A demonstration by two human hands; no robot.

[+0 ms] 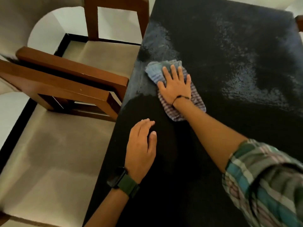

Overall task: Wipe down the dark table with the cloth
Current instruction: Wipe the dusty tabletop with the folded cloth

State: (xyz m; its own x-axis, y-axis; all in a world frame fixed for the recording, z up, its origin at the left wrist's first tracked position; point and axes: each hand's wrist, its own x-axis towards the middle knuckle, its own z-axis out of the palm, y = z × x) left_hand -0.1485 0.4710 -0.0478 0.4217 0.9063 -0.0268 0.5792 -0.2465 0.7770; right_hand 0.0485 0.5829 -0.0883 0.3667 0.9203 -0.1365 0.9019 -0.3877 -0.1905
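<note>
Right hand (176,86), fingers spread flat, presses striped cloth (176,95) onto dark tabletop (229,63) at frame centre near its left edge; left hand (141,148) rests below, fingers relaxed, holding nothing.

The right hand (175,84) presses flat on the striped cloth (195,102) near the table's (229,46) left edge; the left hand (141,149) rests open on the table, nearer the person than the cloth.

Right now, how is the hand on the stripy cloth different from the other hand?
The right hand presses flat with spread fingers on the striped blue-and-purple cloth; the left hand rests on the bare dark table, fingers together. The right wrist has a thin black thread; the left has a green-strapped watch. Both lie open, palm down.
</note>
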